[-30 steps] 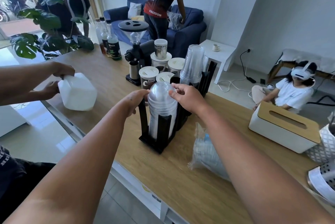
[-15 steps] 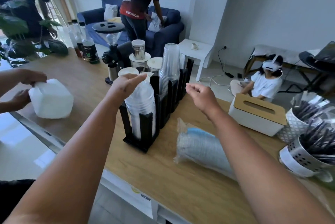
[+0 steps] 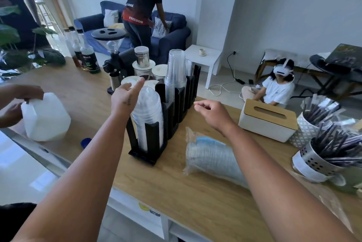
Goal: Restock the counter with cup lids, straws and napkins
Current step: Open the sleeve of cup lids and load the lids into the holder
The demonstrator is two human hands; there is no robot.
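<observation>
– Clear plastic dome lids (image 3: pixel 147 118) sit in the front slot of the black holder (image 3: pixel 171 116) on the worktop (image 3: pixel 166 188), is that right?
– Yes, stacked upright. A tall stack of clear cups (image 3: pixel 175 77) stands in the slot behind them.
– What about the left hand (image 3: pixel 125 98)?
– It is beside the top of the lid stack, with its back to the camera. Its grip is slack, fingers nearly straight and thumb up, and it holds nothing. Whether it touches the lids cannot be told.
– And the right hand (image 3: pixel 212 113)?
– It hovers above the worktop between the holder and the tissue box (image 3: pixel 268 122). The fingers are loosely curled and the grip is empty.
– More lids anywhere?
– A plastic sleeve of lids (image 3: pixel 211 157) lies on its side on the worktop, near the holder's right and partly under the right forearm.
– Straws?
– Dark straws (image 3: pixel 337 141) stand in a perforated metal pot (image 3: pixel 317 160) and a white patterned pot (image 3: pixel 305 130) at the right end, just beside the tissue box.
– Anyone else there?
– Another person's hands (image 3: pixel 29 92) hold a white jug (image 3: pixel 46 118) at the left edge.
</observation>
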